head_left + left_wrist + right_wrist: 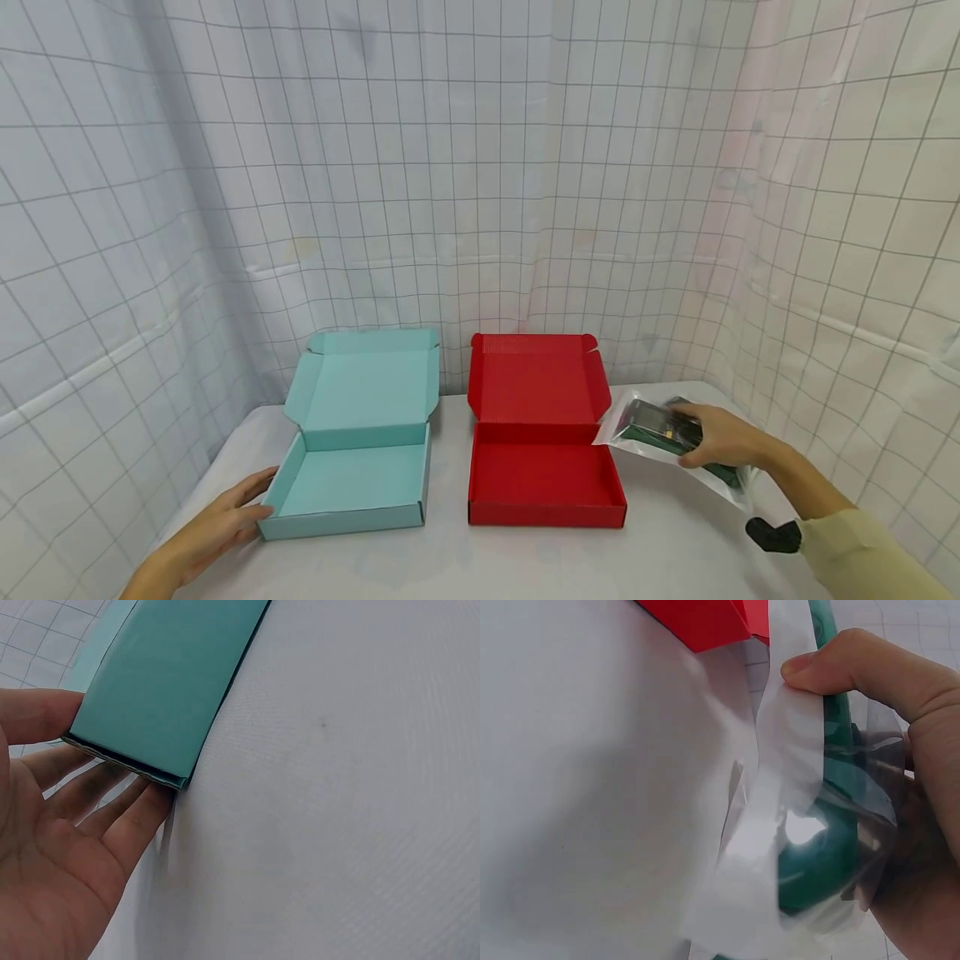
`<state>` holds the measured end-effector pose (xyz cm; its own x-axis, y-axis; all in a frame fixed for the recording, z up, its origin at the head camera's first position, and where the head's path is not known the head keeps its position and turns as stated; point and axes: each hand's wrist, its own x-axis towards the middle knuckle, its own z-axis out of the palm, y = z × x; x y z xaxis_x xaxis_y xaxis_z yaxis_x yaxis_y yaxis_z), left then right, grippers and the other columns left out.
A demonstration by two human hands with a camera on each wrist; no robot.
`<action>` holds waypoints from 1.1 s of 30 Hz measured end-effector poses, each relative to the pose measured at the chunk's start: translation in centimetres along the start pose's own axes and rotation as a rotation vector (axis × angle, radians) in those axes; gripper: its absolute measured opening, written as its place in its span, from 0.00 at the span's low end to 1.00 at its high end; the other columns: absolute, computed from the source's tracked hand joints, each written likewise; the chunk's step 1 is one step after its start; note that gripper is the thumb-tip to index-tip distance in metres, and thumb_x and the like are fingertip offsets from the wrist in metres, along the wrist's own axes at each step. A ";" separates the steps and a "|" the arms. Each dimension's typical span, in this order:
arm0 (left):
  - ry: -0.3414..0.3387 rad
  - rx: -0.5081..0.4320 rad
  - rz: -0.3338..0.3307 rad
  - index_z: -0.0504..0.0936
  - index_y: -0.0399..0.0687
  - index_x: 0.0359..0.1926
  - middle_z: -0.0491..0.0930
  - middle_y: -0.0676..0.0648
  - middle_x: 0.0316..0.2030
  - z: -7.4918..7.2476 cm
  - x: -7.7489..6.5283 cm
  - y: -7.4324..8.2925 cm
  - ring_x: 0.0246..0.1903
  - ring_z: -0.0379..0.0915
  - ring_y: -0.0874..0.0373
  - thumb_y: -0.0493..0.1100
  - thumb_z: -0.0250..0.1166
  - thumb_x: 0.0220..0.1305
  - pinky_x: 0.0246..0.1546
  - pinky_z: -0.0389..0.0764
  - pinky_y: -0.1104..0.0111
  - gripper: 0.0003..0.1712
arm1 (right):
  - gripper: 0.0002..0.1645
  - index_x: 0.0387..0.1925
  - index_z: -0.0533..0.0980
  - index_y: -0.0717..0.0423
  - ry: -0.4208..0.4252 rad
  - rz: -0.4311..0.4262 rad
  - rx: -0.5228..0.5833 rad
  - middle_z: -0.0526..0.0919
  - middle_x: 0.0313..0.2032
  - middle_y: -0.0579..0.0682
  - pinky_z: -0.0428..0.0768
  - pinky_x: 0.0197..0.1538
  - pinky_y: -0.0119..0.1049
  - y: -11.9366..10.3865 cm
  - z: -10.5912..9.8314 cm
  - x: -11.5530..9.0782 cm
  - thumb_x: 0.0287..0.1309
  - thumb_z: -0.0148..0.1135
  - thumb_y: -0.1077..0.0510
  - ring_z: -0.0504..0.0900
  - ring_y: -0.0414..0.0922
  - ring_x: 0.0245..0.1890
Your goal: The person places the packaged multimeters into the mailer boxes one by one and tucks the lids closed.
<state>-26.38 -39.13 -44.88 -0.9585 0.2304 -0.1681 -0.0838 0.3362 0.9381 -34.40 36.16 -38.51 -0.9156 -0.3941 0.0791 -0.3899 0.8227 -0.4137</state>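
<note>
My left hand (221, 527) rests at the front left corner of an open light-blue cardboard box (341, 521). In the left wrist view its thumb (41, 714) lies at the box's top edge, and the extended fingers touch the side wall. On the right, my right hand (723, 437) grips a clear plastic bag (611, 421) with a white strip along one edge. Inside the bag is a dark green and black item (645, 421), partly covered by the hand. The right thumb (810, 671) presses on the white strip in the right wrist view.
An open red cardboard box (547, 515), lid raised at the back, stands between the light-blue box and the bag. Both sit on a white-covered table (450, 567). White curtains with a grid pattern (487, 167) enclose the back and sides.
</note>
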 end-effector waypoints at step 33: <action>-0.013 -0.006 -0.011 0.36 0.33 0.81 0.30 0.26 0.78 -0.3 0.4 -0.1 0.75 0.31 0.27 0.39 0.57 0.76 0.67 0.53 0.29 0.47 | 0.58 0.71 0.69 0.60 -0.070 -0.089 0.007 0.77 0.53 0.51 0.82 0.49 0.47 -7.2 -1.6 6.4 0.37 0.82 0.45 0.73 0.53 0.53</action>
<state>-26.83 -39.32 -44.95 -0.9539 0.2387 -0.1819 -0.0955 0.3334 0.9379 -37.62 28.39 -33.63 -0.8682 -0.4934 0.0523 -0.4685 0.7805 -0.4140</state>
